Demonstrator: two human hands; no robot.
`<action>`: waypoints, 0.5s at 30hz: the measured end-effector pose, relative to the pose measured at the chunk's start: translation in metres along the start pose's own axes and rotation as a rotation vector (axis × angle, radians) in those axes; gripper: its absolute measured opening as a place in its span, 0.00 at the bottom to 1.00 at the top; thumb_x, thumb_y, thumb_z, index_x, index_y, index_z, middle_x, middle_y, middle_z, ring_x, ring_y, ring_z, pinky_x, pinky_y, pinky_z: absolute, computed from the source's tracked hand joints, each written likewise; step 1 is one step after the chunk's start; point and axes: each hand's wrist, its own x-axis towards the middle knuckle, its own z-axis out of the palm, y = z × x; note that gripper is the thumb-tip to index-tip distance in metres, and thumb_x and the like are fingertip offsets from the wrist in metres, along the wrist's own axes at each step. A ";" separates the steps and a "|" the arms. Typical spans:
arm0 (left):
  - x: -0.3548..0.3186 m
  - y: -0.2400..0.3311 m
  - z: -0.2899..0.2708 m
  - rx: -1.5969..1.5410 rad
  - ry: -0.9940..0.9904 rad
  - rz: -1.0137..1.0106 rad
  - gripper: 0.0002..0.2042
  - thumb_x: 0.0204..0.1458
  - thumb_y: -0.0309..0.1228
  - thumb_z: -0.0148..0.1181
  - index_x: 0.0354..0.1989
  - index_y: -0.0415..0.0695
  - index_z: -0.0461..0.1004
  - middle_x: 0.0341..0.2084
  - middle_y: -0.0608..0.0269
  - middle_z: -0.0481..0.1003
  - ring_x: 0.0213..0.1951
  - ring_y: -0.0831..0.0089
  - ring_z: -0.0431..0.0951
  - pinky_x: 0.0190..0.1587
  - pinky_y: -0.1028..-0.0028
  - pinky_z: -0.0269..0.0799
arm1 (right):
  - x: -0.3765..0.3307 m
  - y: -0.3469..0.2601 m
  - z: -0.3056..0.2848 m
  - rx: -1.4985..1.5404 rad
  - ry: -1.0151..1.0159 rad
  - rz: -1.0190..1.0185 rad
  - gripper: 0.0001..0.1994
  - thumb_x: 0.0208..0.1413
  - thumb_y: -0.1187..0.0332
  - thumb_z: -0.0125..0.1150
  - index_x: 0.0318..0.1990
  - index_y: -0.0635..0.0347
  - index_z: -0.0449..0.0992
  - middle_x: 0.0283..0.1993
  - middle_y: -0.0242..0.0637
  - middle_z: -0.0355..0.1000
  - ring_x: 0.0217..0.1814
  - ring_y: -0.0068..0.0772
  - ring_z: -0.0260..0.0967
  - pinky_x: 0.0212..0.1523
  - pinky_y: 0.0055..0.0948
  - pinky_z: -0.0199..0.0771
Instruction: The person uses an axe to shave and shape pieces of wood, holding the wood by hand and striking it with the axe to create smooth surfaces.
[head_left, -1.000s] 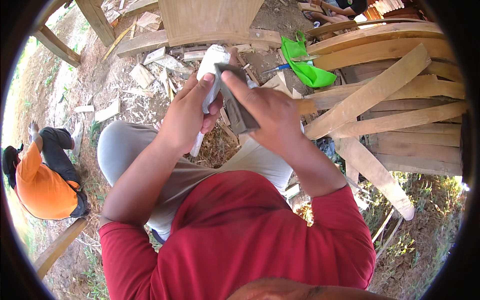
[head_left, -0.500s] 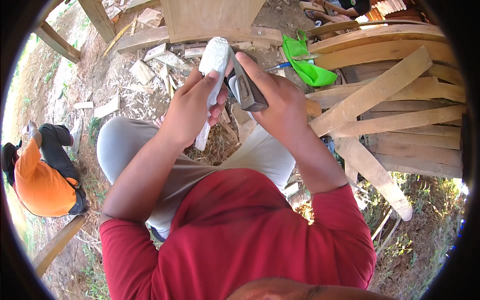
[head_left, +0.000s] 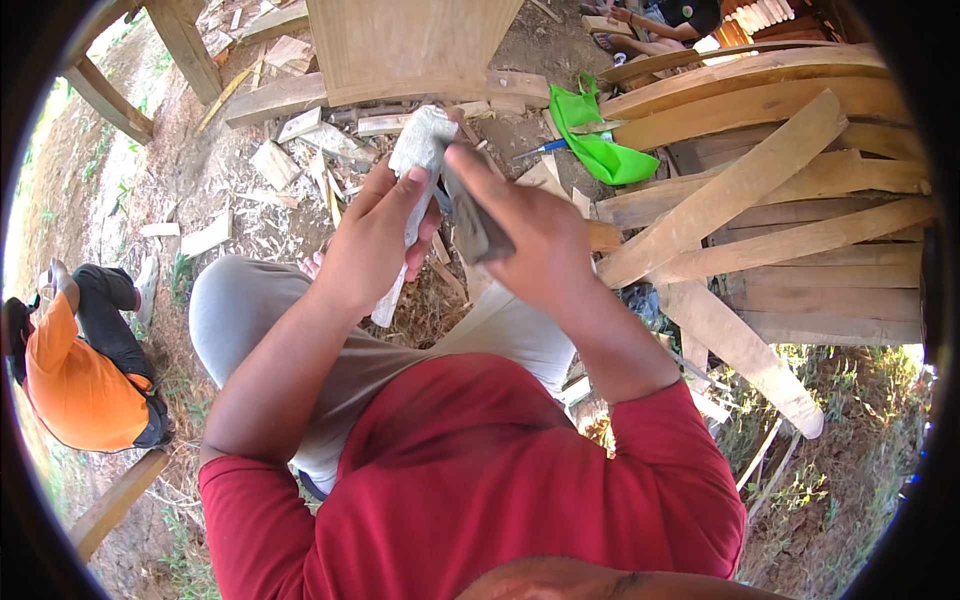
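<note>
My left hand [head_left: 370, 245] is closed around a long, pale, rough-surfaced block [head_left: 420, 145], thumb on its near face. Its thick end points away from me and its narrow end hangs below my fingers. Close against its right side, my right hand [head_left: 545, 235] grips a dark wedge-shaped metal tool head [head_left: 474, 225], like an axe head. This hand and the tool are blurred by motion. The two pieces meet or nearly meet near the block's upper end; actual contact I cannot tell. Both are held above my lap, over my grey trousers [head_left: 235, 315].
Curved planks [head_left: 770, 215] are stacked on the right. A bright green bag [head_left: 605, 135] lies near a blue-handled tool [head_left: 545, 148]. Ahead stands a wooden panel [head_left: 410, 45], with wood scraps [head_left: 275, 165] on the ground. A person in orange [head_left: 85, 370] sits at left; another [head_left: 660, 25] sits far right.
My right hand and the tool head have shifted left and nearer to me, and the tool has tilted. The block has also come slightly nearer. The view has shifted a little.
</note>
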 end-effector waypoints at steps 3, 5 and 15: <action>0.002 -0.003 -0.001 0.005 0.032 -0.034 0.13 0.73 0.41 0.47 0.48 0.42 0.67 0.26 0.64 0.70 0.19 0.76 0.67 0.19 0.75 0.63 | -0.003 -0.003 0.001 -0.017 -0.043 0.017 0.41 0.43 0.70 0.73 0.71 0.47 0.70 0.30 0.36 0.76 0.30 0.41 0.76 0.31 0.40 0.75; 0.003 -0.006 -0.003 -0.005 0.035 -0.032 0.13 0.73 0.40 0.46 0.48 0.42 0.67 0.26 0.63 0.70 0.19 0.76 0.67 0.19 0.75 0.63 | 0.001 0.001 0.004 -0.038 -0.040 0.058 0.41 0.44 0.70 0.73 0.71 0.47 0.70 0.29 0.36 0.75 0.29 0.41 0.76 0.30 0.40 0.75; -0.002 -0.005 -0.001 -0.048 0.040 -0.040 0.12 0.72 0.39 0.47 0.47 0.41 0.66 0.26 0.64 0.69 0.20 0.77 0.67 0.20 0.75 0.63 | -0.005 -0.009 0.003 0.005 -0.081 0.015 0.40 0.45 0.68 0.74 0.71 0.47 0.70 0.28 0.36 0.74 0.29 0.40 0.75 0.30 0.39 0.75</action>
